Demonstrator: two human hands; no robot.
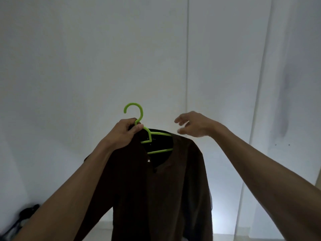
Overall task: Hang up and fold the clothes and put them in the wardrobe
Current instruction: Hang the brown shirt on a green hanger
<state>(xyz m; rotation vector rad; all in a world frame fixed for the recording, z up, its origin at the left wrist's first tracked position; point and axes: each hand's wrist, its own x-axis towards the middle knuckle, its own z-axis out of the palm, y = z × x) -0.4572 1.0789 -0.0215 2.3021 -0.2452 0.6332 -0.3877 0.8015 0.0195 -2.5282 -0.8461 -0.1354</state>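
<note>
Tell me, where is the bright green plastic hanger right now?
In the head view's centre, the bright green plastic hanger is held up at its neck by the left hand, inside the dark brown shirt.

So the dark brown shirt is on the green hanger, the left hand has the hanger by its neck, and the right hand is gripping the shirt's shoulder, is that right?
Not quite. In the head view the right hand grips nothing: it hovers open just above the shirt's shoulder, fingers loosely spread. The rest holds: the dark brown shirt hangs on the green hanger, and the left hand holds the hanger by its neck.
</note>
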